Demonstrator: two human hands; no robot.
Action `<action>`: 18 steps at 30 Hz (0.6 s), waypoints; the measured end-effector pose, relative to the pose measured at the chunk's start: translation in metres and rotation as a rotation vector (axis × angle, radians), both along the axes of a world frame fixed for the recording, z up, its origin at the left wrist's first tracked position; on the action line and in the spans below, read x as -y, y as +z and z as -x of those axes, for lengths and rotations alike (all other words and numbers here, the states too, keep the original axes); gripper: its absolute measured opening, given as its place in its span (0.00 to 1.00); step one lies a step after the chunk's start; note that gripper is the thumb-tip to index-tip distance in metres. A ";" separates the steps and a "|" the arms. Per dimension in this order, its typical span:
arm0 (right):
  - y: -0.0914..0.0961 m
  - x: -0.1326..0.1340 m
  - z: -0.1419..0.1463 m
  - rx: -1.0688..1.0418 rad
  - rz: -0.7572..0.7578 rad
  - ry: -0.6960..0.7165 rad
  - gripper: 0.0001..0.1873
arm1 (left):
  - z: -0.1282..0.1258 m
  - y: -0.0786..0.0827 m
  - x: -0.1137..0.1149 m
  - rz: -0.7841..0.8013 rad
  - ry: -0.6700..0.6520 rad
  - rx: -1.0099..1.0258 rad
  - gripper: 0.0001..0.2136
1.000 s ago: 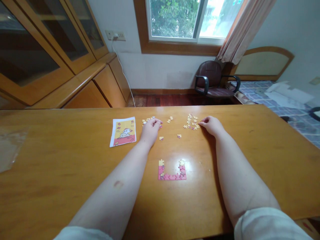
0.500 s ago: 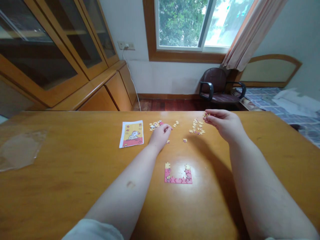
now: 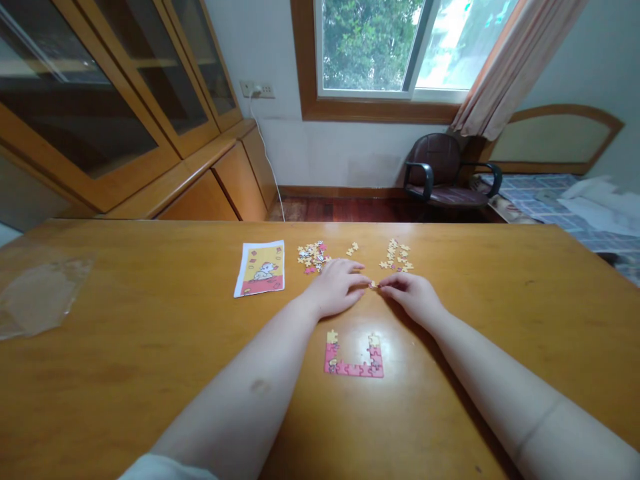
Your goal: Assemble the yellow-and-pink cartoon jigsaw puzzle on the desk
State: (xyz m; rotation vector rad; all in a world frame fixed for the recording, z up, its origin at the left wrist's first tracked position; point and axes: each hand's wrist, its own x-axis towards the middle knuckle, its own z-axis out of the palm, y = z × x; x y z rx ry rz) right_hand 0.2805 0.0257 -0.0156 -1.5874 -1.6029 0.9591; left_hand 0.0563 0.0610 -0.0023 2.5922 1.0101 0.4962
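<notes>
Near the middle of the table, my left hand (image 3: pixel 341 287) lies low with its fingers stretched out, the tips at the left side of a small jigsaw piece (image 3: pixel 373 285). From the other side my right hand (image 3: pixel 414 297) pinches at the piece with thumb and forefinger; the fingertips partly cover it. Closer to me lies a U-shaped run of joined jigsaw pieces (image 3: pixel 355 370), pink along the bottom with yellow upper ends. One pile of loose pieces (image 3: pixel 311 255) sits beyond my left hand, partly hidden by it. Another group of loose pieces (image 3: pixel 397 255) lies beyond my right hand.
A picture card (image 3: pixel 260 270) with a white animal on yellow and pink lies left of the piles. A few yellow pieces (image 3: pixel 353 249) lie between the piles. A clear plastic bag (image 3: pixel 43 293) rests at the table's left. Past the far edge stands an armchair (image 3: pixel 440 170).
My right hand has come down and left from above the far right edge to the table middle. My left hand has moved right and nearer, its fingers now stretched out.
</notes>
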 end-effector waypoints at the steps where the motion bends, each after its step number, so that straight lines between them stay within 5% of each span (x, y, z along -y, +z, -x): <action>1: 0.000 0.000 0.001 0.071 -0.040 0.014 0.05 | 0.000 -0.001 0.001 0.001 -0.005 -0.026 0.13; 18: -0.005 0.002 0.008 0.308 -0.215 0.175 0.08 | -0.003 -0.004 0.000 0.091 0.047 -0.064 0.16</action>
